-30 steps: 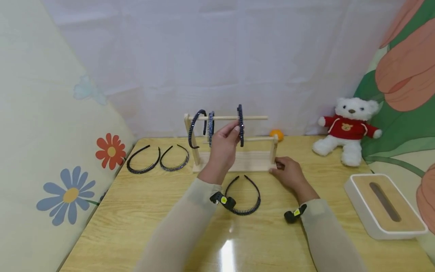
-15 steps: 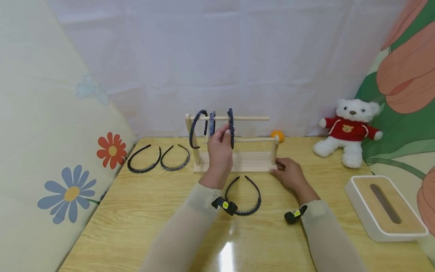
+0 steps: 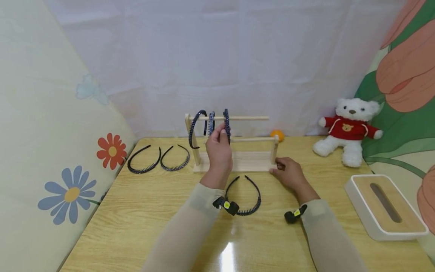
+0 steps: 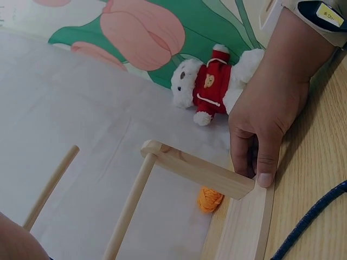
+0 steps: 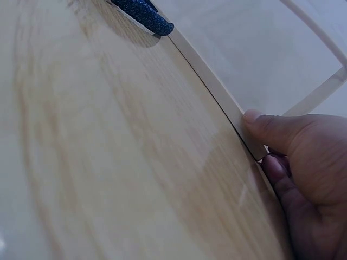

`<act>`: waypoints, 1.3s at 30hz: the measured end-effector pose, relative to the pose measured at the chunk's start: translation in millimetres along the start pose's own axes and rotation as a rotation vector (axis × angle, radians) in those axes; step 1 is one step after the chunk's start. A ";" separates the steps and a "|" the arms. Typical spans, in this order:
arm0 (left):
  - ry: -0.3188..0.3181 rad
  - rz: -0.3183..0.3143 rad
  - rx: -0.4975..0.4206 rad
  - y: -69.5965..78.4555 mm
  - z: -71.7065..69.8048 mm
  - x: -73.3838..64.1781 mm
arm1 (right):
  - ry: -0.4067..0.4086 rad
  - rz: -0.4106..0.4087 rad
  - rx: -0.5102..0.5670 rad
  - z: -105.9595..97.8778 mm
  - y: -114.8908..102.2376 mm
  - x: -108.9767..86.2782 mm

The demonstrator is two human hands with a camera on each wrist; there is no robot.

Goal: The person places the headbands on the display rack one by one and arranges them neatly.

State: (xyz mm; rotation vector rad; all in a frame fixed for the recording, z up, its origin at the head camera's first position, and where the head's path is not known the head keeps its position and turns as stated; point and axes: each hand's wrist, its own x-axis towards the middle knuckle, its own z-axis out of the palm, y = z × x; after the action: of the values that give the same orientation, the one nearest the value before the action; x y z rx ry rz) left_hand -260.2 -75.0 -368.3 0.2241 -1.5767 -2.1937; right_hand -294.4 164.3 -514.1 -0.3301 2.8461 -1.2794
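1. Leftmost, we note two loose headbands point(image 3: 140, 171) on the tabletop point(image 3: 163, 211).
2. We count two hung headbands point(image 3: 192, 130) on the upper rod point(image 3: 250, 118).
3. Next, left hand point(image 3: 219, 153) pinches a dark headband point(image 3: 226, 118) at that rod.
4. Right hand point(image 3: 290, 173) grips the wooden rack base point(image 3: 251, 165) at its right end.

A wrinkly white cloth point(image 3: 217, 56) is hanging across the back. On the left, a cream wall point(image 3: 30, 113) is showing a red flower point(image 3: 111, 151), a blue flower point(image 3: 70, 194) and a pale blue shape point(image 3: 91, 90). On the right, big pink petals point(image 3: 404, 71) are spreading beside green leaves point(image 3: 401, 145). A yellowish wooden desk point(image 3: 136, 226) is filling the front, and a bright patch of light point(image 3: 227, 258) is shining on it.
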 end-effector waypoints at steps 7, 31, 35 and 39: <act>0.036 -0.003 -0.038 -1.2 0.4 1.1 | 0.000 0.000 0.008 0.6 -0.5 -0.7; 0.051 -0.039 0.050 -3.5 -5.1 -1.3 | -0.006 -0.003 0.007 -1.0 -0.8 -0.6; 0.040 -0.033 0.072 -4.5 -8.3 -3.1 | -0.005 -0.002 0.012 -1.1 -1.1 -0.7; 0.019 -0.016 0.104 -7.1 -14.5 -7.2 | -0.004 0.000 0.012 -0.8 -1.2 -0.6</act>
State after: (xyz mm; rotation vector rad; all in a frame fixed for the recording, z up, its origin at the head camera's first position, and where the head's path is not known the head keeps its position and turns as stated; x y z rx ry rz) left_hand -250.2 -82.5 -380.7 0.2883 -1.6858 -2.1174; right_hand -293.6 164.2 -512.7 -0.3312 2.8339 -1.2945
